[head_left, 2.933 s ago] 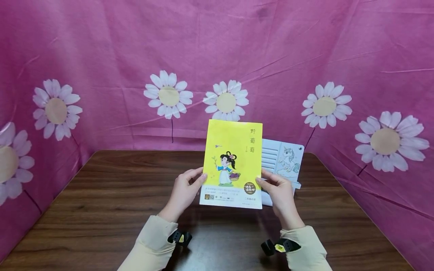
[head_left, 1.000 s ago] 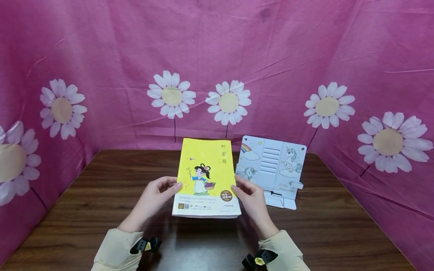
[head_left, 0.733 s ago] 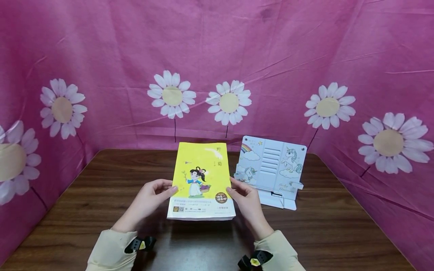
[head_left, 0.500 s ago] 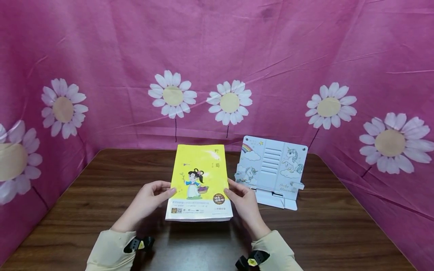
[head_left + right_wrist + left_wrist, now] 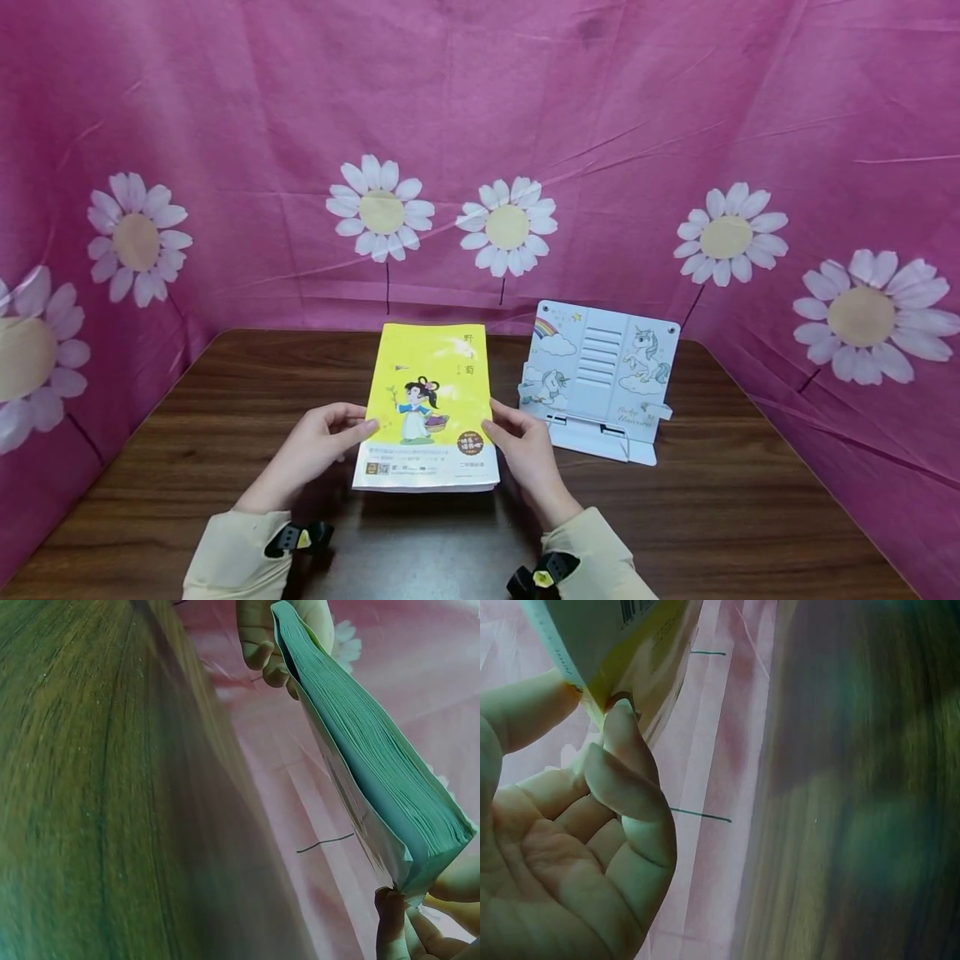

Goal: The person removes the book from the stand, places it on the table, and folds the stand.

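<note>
Head view: left grip (image 5: 317, 443) and right grip (image 5: 527, 454) pinch a thick, glossy rectangular book (image 5: 426, 407).

Glare washes out part of the title on the book (image 5: 423, 400), and the fine print along its foot is too small to read. The book hides its own underside and the fingertips that the left hand (image 5: 318, 442) and right hand (image 5: 525, 454) have beneath it. The head view's bottom edge cuts off both sleeves (image 5: 236, 554) and the table (image 5: 720, 517); its left edge cuts a flower (image 5: 30, 358). The stand (image 5: 596, 371) hides its back. In the left wrist view, the top edge crops the book and the table is blurred.
</note>
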Motion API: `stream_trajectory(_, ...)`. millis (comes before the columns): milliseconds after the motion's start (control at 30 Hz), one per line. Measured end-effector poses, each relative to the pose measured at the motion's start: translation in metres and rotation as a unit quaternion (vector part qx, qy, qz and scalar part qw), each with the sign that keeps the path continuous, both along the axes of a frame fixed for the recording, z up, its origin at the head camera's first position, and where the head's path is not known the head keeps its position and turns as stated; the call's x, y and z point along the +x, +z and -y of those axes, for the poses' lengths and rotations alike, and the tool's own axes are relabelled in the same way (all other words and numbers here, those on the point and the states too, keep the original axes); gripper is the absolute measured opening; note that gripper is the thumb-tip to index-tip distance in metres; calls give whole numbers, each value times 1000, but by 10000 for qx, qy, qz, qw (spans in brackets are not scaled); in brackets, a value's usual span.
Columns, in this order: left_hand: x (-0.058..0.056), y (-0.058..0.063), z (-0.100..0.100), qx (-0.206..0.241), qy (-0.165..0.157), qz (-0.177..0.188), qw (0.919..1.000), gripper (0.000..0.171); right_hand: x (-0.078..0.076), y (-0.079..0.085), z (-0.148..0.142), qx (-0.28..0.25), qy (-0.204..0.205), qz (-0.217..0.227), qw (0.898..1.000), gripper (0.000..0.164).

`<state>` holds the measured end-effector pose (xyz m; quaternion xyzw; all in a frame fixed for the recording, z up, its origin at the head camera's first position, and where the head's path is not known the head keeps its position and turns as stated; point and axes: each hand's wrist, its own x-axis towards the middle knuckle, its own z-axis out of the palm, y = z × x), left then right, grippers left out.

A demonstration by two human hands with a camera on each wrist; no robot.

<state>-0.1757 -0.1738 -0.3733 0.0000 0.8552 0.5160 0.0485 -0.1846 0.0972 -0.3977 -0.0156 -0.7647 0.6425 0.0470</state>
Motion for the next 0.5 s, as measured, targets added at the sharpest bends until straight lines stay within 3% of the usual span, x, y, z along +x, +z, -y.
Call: stream_trajectory(500, -2, -7, 7, -231, 65, 115, 9996, 45, -3, -5, 9, 68, 103, 87, 9999, 38)
